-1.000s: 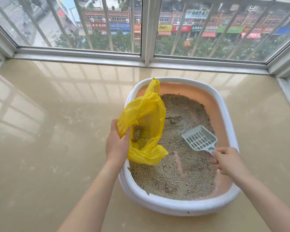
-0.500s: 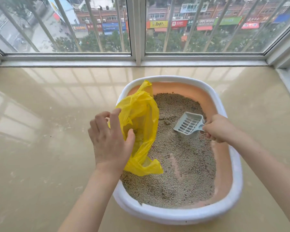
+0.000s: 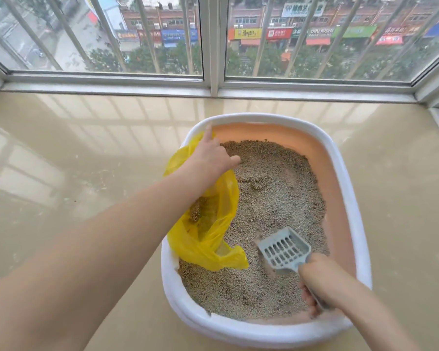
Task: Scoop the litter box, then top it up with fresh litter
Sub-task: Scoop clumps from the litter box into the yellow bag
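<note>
Between both hands: litter box [image 3: 360, 239]. Right hand [image 3: 322, 282] grips scoop [image 3: 284, 250], empty, in litter. Left hand [image 3: 211, 154] reaches forward, fingers extended, over yellow bag [image 3: 208, 239] holding clumps. Scooping unfinished; top-up pending.

The left arm is stretched far forward, its hand [image 3: 211, 158] held palm down with the index finger pointed ahead and the thumb spread to the right. The right hand [image 3: 322, 282] is drawn in close, its fingers curled around a scoop handle [image 3: 314, 295].
</note>
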A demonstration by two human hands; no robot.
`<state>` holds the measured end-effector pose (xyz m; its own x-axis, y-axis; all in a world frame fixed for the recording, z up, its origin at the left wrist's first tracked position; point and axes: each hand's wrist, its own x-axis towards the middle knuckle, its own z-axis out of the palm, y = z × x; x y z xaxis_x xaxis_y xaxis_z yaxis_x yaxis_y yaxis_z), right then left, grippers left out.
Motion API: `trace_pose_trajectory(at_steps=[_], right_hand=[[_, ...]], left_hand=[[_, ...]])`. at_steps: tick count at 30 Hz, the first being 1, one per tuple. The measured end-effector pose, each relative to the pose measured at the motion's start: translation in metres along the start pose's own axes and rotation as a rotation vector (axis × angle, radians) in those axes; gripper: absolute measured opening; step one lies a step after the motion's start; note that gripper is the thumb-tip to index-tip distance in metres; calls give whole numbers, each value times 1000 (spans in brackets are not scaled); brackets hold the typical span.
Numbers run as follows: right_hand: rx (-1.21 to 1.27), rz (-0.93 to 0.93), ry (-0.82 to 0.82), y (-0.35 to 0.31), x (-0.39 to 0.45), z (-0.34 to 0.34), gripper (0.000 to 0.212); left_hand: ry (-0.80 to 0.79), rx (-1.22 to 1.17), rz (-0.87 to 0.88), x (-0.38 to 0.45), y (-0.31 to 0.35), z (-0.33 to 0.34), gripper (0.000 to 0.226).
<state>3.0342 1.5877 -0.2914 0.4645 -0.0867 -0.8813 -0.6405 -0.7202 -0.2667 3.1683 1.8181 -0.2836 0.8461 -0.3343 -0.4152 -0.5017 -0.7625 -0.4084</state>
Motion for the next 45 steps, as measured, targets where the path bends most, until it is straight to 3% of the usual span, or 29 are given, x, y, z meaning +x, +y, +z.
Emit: trace_pose_trajectory(at_steps=[2, 4, 7, 8, 10, 12, 16, 19, 23, 25, 29, 33, 37, 40, 45], right_hand=[[-291, -42, 14, 6, -1, 10, 17], [-522, -49, 82, 0, -3, 17, 14], [-826, -133, 362, -20, -10, 19, 22], [-816, -196, 439, -30, -12, 21, 24], [-525, -323, 393, -54, -15, 35, 37], [-245, -364, 199, -76, -10, 62, 50], [-91, -418, 16, -92, 19, 104, 35], [-29, -358, 49, -90, 28, 105, 31], [243, -360, 112, -89, -1, 81, 16], [356, -418, 165, -91, -27, 67, 18], [495, -558, 280, -106, -65, 59, 16], [639, -629, 200, -133, -86, 86, 21], [767, -671, 106, -160, -98, 136, 34], [788, -689, 124, -175, -98, 177, 36], [773, -602, 123, -178, -75, 239, 38]], left_hand=[[-48, -98, -5, 5, -10, 3, 30], [-72, -165, 9, 5, -18, 7, 25], [-53, -184, 31, 1, -22, 13, 30], [-40, -184, 28, 0, -22, 14, 32], [-25, -183, 19, -1, -22, 14, 32], [-18, -195, 11, -3, -22, 14, 29], [7, -339, -28, -7, -29, 16, 22], [26, -477, -58, -19, -39, 15, 25], [88, -679, -132, -47, -63, 2, 24], [152, -817, -169, -64, -77, -1, 10], [232, -1049, -263, -96, -101, 4, 21], [294, -1166, -337, -128, -126, 24, 17], [311, -1116, -364, -151, -150, 41, 18], [294, -987, -390, -163, -170, 51, 20], [147, -741, -296, -151, -163, 83, 11]])
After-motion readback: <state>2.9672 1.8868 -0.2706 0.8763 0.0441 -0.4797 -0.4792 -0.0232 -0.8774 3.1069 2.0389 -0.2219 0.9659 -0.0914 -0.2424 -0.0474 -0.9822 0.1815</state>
